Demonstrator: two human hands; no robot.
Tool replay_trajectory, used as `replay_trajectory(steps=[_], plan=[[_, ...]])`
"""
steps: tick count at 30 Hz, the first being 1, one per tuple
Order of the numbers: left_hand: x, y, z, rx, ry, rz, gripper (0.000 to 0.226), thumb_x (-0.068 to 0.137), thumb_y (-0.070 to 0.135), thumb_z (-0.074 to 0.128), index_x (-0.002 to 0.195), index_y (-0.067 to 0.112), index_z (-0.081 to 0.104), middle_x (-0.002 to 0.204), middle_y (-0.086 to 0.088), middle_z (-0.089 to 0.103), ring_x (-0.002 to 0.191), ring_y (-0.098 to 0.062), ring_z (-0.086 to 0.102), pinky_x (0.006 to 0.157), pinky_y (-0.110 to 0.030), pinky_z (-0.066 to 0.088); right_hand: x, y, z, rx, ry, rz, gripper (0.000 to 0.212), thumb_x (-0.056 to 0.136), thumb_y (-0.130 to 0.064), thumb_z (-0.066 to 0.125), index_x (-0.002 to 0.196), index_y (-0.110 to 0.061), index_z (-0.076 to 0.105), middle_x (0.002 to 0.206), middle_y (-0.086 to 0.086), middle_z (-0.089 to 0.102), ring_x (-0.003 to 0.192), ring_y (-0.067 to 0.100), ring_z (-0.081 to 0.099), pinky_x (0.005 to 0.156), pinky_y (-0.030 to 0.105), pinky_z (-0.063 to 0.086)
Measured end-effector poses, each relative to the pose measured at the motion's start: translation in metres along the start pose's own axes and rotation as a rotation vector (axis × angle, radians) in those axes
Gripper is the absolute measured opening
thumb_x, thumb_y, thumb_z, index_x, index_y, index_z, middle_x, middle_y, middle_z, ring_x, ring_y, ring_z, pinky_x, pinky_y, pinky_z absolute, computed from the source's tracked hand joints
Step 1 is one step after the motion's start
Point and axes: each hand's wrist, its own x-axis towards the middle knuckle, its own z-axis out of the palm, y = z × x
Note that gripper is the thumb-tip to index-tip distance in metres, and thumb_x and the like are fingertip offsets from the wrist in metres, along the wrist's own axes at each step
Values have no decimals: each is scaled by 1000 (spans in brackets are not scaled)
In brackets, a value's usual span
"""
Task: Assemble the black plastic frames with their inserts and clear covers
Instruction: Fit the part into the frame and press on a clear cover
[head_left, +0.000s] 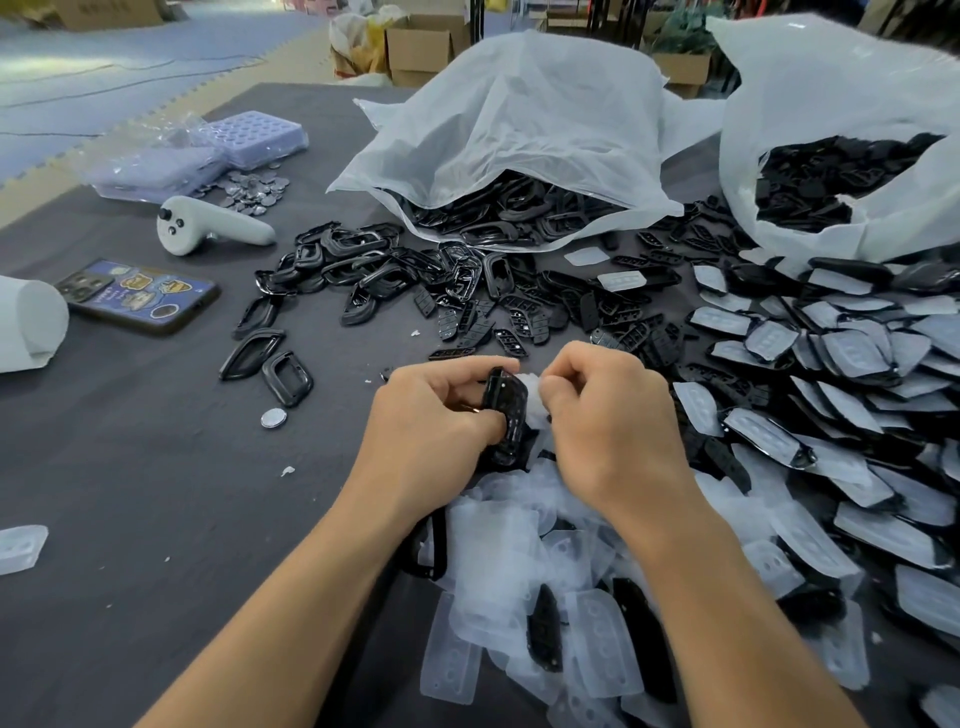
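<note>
While the left hand (436, 415) curls its fingers round the black frame (504, 405), whose long axis runs twelve to six o'clock, the right hand (613, 415) pinches a clear cover (531, 387) just beside the frame's three o'clock edge.

You're in an assembly workshop: white plastic sacks (519, 119) spill black plastic frames (363, 260) over the grey table (130, 441), brown cardboard cartons (421, 47) behind it.

The grey table (130, 467) carries black frames (363, 260), clear covers (498, 545), a phone (140, 296) and a controller (208, 226).
</note>
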Motion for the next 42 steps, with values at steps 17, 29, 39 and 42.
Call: replay_trajectory(steps=[17,29,39,42], plan=[[-3,1,2,-25,77,135,38,77,1,74,92,35,83,75,10,79,66,-3,73,59,-13,52,1,3,4,342,146,148,26,96,-24,61,71,-24,64,55,-19,61,55,5,55,52,16,40],[-2,2,-6,-49,-23,151,42,72,4,67,95,35,82,74,6,77,65,-6,68,61,-17,52,6,6,-2,655,31,161,14,86,-22,76,74,-27,80,66,5,74,56,13,64,61,34,59],[0,0,-9,32,55,108,28,70,11,69,78,36,80,69,6,76,59,-8,68,52,-24,56,7,5,-14,725,-179,181,25,89,1,72,73,-17,79,68,9,75,54,18,68,56,29,60],[-1,1,-8,66,69,112,27,70,13,70,79,37,79,68,7,75,58,-8,68,57,-28,59,7,7,-7,654,-24,212,26,91,-4,69,76,-23,78,68,7,76,57,24,71,65,43,65]])
